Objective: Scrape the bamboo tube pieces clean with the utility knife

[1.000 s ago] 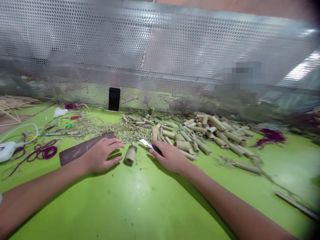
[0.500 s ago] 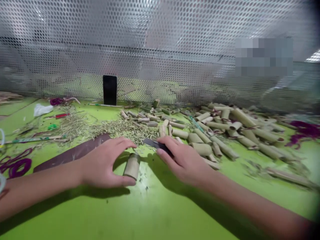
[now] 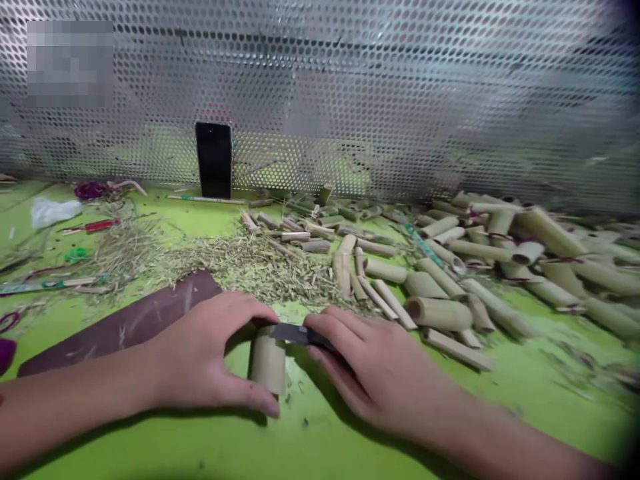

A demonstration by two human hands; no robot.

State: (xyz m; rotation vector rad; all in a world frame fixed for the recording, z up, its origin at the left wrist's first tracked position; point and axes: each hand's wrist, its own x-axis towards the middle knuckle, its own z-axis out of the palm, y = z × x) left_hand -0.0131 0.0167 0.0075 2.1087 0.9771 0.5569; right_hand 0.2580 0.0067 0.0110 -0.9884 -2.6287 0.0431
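Observation:
A short, pale bamboo piece (image 3: 269,368) lies on the green table in front of me. My left hand (image 3: 207,357) spans it, thumb by its near end and forefinger at its far end. A dark utility knife (image 3: 293,334) is gripped in my right hand (image 3: 383,373), most of its handle hidden by the fingers. The knife's blade points left and lies across the far end of the bamboo piece. Under and behind my left wrist is a dark brown board (image 3: 120,330) with scratches.
Bamboo shavings (image 3: 270,267) spread behind my hands. Cut bamboo tubes (image 3: 443,313) are piled to the right. A phone (image 3: 215,160) stands against the perforated metal screen (image 3: 320,100). At left are a red-handled tool (image 3: 103,225), white crumpled plastic (image 3: 55,211) and purple cord (image 3: 90,191).
The knife has come left and nearer, from beyond the bamboo piece onto its far end. My left hand stays around the piece. The whole view has shifted a little.

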